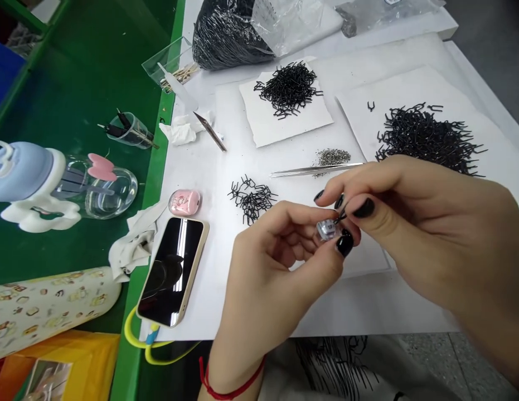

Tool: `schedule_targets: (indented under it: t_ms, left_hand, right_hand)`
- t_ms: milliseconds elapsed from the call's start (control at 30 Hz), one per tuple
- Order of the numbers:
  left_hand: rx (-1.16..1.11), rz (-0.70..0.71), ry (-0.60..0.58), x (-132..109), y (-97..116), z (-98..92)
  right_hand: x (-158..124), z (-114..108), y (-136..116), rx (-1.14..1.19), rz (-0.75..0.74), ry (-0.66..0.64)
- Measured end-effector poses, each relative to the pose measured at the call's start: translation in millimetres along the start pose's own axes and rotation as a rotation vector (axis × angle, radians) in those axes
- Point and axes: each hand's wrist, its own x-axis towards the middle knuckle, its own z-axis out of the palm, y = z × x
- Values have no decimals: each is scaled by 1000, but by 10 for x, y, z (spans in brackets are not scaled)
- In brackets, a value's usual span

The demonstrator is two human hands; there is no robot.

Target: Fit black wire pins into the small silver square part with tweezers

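Observation:
My left hand [292, 250] pinches a small clear, bottle-like piece [327, 229] between thumb and fingers. Close against it, my right hand [380, 211] pinches a thin dark piece [339, 216] whose lower end meets the clear one; whether it goes inside, I cannot tell. Just beyond the hands lie metal tweezers [301, 172], beside a heap of tiny metallic bits [333, 157]. A small pile of black fork-shaped pieces [251, 199] sits left of the tweezers. Partly behind my right hand is a larger pile of such black pieces [426, 136].
Another black pile [290, 86] rests on white card, near a plastic bag of black pieces [226, 33]. On the left are a phone [171, 273], a pink case [184, 202], a brown strip [211, 131], crumpled tissue [182, 131], a cup of tools [129, 131] and a drinking bottle [67, 181].

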Motion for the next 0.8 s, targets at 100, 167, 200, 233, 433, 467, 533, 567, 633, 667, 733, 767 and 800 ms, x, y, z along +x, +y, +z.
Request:
schedule_targets:
  t_ms: [100,167,200,233,433,467,533,567,633,667,733,767,800]
  left_hand:
    - [-42,-37,-7,-12,2,-10]
    - [-64,-76,-2,-20,10,-13]
    - [-76,-90,2,-22,14,-14]
    - [-87,-103,3,-24,18,-13]
    - [-129,-123,5,-3,11,7]
    - [-129,-120,7,2,6,10]
    - [-117,-114,2,5,-4,11]
    - [-107,-110,2,4,-7,10]
    - [-87,-103,3,-4,-10,6]
    - [-82,-100,5,-8,-10,4]
    - [-81,-93,7,-14,-10,4]
    - [-83,-92,7,-14,-11,5]
    - [-86,-88,7,-14,-12,6]
  right_hand:
    - [12,23,4,88,77,-30]
    - [9,31,5,134,113,-34]
    - [5,33,5,141,118,-31]
    - [2,33,3,138,113,-30]
    - [-11,29,1,35,24,-27]
    - [-11,28,4,4,16,-23]
    - [-12,26,13,-40,-2,-25]
    - [-12,25,17,-51,-14,-29]
    - [-12,23,25,-68,-26,-32]
    - [-11,22,25,-70,-30,-32]
    - [-9,18,20,-59,-15,-23]
    - [-9,16,15,-41,-6,-21]
    - [-9,13,10,-20,8,-19]
